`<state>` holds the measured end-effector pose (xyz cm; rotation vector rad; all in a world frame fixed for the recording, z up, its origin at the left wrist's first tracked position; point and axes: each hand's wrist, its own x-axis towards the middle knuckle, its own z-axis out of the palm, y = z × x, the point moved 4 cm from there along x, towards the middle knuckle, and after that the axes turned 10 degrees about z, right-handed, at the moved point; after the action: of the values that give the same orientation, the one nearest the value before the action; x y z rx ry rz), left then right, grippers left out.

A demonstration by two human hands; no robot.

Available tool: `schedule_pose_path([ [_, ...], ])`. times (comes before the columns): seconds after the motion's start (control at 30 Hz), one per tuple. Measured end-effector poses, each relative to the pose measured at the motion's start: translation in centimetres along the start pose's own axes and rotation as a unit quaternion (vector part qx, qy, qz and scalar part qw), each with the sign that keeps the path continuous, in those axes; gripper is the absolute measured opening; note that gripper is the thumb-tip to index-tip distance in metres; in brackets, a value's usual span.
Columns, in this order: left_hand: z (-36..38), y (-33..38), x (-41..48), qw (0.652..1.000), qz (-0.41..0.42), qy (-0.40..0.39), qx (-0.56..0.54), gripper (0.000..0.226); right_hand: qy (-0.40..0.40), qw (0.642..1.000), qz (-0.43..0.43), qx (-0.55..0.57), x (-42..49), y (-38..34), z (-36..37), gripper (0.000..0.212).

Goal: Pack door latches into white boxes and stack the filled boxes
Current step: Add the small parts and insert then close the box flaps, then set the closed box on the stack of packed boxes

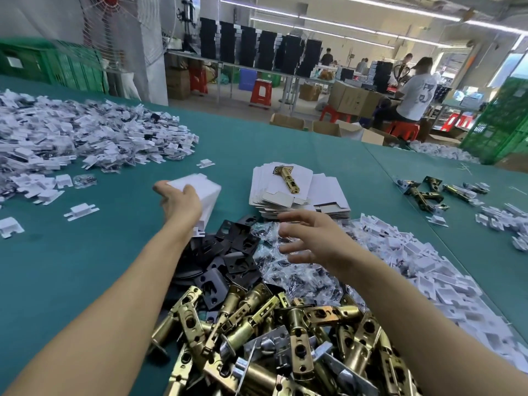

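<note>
Clamping a white box (211,194) just beyond the black plates (238,260), the left grip (179,200) hovered; the right grip (310,238), fingers apart, hung over bagged parts (300,280).

— What is lying nearest on the worktop (85,267)?
— A heap of latches (285,338) is lying at the near edge; a pile of plates (231,252) is sitting just behind it, left of the bagged screws (303,281).
— And behind those?
— A stack of flat cartons (328,190) is lying there, a single latch (287,178) resting on top; the left hand (180,201) is holding a box (205,192) left of it; an insert heap (414,267) is spreading to the right.
</note>
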<state>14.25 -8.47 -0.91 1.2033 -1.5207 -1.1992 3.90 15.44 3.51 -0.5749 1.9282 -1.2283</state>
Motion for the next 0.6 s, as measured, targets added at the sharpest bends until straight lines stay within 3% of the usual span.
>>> schedule_pose_path([
  [0.17,-1.1,-3.7,1.1,0.973,0.006,-0.030,0.229,0.073,0.023,1.000,0.017,-0.005,0.3,0.9,-1.6,0.016],
  [0.3,-1.6,-4.0,0.8,0.973,0.045,-0.014,0.224,0.074,0.031,0.999,0.017,-0.022,0.9,1.2,-2.3,0.015],
  [0.47,-2.4,-4.4,0.6,0.955,0.127,-0.105,0.247,0.086,0.041,0.997,0.040,-0.047,2.1,1.9,-2.8,0.011],
  [0.6,-2.7,-4.2,0.8,0.940,0.185,-0.105,0.267,0.092,0.090,0.990,0.042,-0.100,4.2,1.6,-3.8,0.009],
])
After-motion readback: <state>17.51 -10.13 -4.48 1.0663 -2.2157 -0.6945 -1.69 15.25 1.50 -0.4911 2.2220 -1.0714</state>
